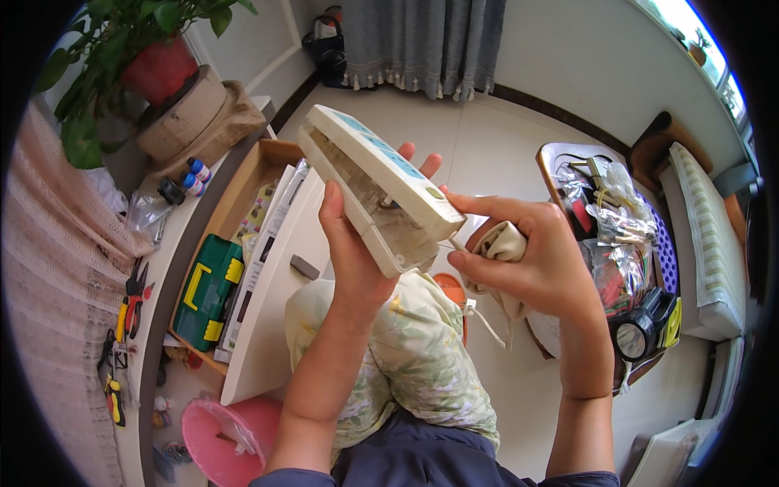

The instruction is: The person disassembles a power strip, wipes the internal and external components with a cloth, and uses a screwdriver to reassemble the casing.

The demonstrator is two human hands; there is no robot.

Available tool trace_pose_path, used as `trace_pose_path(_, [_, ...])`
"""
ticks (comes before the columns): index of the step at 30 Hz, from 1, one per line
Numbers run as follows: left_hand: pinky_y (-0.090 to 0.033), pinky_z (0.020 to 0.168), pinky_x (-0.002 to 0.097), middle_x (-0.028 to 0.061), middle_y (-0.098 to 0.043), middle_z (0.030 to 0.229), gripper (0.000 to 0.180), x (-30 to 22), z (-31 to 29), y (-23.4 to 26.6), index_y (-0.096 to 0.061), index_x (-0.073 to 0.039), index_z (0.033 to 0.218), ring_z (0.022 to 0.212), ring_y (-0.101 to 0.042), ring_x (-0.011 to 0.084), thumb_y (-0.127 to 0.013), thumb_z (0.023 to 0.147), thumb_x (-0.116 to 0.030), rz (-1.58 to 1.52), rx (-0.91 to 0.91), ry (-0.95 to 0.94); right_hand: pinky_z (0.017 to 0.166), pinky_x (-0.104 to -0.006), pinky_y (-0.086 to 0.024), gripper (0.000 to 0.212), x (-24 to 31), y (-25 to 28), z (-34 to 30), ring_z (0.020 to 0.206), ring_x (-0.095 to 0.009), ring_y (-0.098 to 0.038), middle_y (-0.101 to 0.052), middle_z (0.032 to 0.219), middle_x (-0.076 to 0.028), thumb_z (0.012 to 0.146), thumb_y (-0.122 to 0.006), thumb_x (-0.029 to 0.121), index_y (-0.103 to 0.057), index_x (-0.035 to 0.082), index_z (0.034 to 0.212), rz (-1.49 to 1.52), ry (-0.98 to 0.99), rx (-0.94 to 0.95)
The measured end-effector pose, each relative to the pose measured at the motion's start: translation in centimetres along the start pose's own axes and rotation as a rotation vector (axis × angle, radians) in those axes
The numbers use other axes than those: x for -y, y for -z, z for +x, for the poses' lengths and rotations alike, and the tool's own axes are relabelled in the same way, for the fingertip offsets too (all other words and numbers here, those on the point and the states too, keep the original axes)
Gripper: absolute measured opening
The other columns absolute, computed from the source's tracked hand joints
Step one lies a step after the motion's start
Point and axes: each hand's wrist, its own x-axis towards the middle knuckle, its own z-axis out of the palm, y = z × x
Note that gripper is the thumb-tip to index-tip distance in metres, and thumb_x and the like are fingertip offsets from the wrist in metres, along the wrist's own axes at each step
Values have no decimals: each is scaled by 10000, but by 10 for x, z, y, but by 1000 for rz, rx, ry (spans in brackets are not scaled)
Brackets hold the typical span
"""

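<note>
A white power strip [398,174] with blue socket faces and a green switch is raised over my lap. Its casing gapes along one side, and parts inside show dimly. My left hand [353,243] grips it from below and behind, thumb on the near side, fingertips showing past the far edge. At the strip's right end, my right hand [535,252] is closed around a beige, folded bundle [501,243], whether cloth or wound cord I cannot tell. Its index finger reaches to the strip's end by the switch. A thin white cord [487,322] hangs beneath this hand.
To the left, an open drawer [243,183] holds a green toolbox [208,292]; pliers [134,300] lie on the ledge beside it. A pink bin [231,438] stands below. On the right, a stool [560,162] carries bagged parts and a black-and-yellow flashlight [641,333].
</note>
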Motion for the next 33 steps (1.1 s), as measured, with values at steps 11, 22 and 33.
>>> trace_pose_path(11, [-372, 1054, 526, 178, -361, 1400, 670, -1, 0, 0, -178, -138, 1468, 1315, -362, 388, -255, 947, -551, 70, -20, -35, 662, -249, -518, 446, 2, -5, 1, 668, -97, -662, -696, 735, -112, 720, -759, 148, -644, -35, 1110, 34, -25, 24])
trace_pose_path(22, [-412, 1036, 513, 149, -419, 1301, 690, 3, -1, 4, -198, -81, 1441, 1273, -425, 321, -314, 955, -557, 113, -125, -95, 644, -241, -501, 456, -5, -24, 0, 627, -74, -615, -673, 697, -80, 725, -744, 97, -636, -3, 1157, -61, 14, 19])
trace_pose_path(33, [-441, 1010, 484, 134, -422, 1294, 654, 4, -4, 4, -258, -46, 1392, 1200, -471, 274, -341, 964, -534, 260, -162, -169, 621, -295, -510, 491, -19, -34, -3, 621, -200, -657, -675, 720, -97, 720, -748, 139, -629, 63, 1190, -337, 160, -43])
